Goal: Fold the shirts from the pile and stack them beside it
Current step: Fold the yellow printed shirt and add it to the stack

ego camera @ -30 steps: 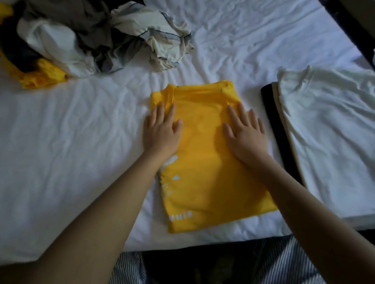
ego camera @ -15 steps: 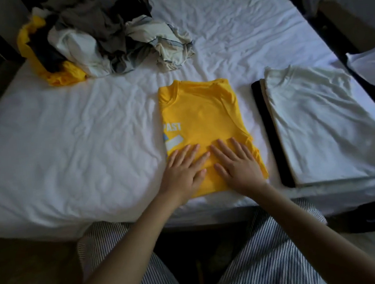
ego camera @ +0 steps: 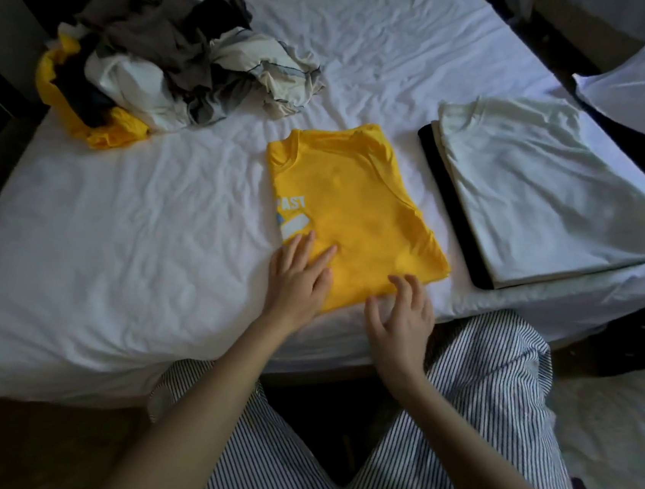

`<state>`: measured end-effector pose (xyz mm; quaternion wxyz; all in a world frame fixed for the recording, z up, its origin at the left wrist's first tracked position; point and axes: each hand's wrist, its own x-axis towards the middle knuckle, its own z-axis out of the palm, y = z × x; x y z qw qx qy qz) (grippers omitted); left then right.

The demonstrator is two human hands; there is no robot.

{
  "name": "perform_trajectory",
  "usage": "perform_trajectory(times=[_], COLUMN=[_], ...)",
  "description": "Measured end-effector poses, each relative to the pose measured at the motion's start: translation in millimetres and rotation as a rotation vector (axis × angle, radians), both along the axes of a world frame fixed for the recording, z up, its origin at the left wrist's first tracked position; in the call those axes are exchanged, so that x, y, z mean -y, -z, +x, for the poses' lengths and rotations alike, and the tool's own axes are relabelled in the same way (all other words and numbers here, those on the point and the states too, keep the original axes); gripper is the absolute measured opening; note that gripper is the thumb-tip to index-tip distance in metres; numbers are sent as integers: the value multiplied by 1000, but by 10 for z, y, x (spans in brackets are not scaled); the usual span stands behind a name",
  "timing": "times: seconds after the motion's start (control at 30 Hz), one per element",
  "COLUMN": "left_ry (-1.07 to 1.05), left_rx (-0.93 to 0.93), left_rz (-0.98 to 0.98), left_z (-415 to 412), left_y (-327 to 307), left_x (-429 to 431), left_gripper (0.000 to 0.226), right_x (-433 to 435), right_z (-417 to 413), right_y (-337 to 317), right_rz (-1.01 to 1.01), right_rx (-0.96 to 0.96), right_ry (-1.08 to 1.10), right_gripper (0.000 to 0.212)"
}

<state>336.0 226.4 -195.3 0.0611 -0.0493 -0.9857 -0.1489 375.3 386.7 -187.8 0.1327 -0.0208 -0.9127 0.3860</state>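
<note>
The yellow shirt (ego camera: 354, 217) is smooth matt cloth with a flat white print. The bed sheet (ego camera: 134, 244) is white matt cloth, finely creased. The pile (ego camera: 174, 60) is soft, crumpled cloth. The folded stack (ego camera: 538, 189) is smooth matt cloth. The trousers (ego camera: 487, 386) are thin striped cloth.

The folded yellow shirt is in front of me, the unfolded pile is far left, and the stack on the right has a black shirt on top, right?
Not quite. The head view shows a white shirt on top there; the black shirt lies underneath. The folded yellow shirt and the unfolded pile are where you said.
</note>
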Motion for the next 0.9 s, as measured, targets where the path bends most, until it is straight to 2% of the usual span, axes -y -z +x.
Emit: perform_trajectory(times=[0.07,0.13,0.2,0.27,0.4,0.5,0.67,0.9], left_ry=[-34,-53,-66,-63,-61,-44,-20,-140], left_rx=[19,0,0,58,256,389,390,587], left_rz=[47,-3,-82,-105,-66,-164,-227,-170], left_z=[-154,-378,-641,-940,-1485,-1782,-2198,-2555], left_y=[-109,-247,-399,-511,-717,-784,-879,-705], left_x=[3,-19,-51,-43,-12,-2,10,91], left_gripper=[54,60,58,45,49,59,74,97], right_x=[229,413,504,501,529,570,565,650], right_z=[14,-102,-249,-359,-465,-539,-592,-564], right_y=[-110,-286,-438,-504,-510,-455,-396,-438], right_rz=[-283,-597,-877,-1045,-1149,-1234,-1290,-1295], right_rx=[233,412,497,537,563,500,537,511], right_ry=[203,429,621,701,790,868,896,870], right_gripper=[63,67,73,75,74,67,37,30])
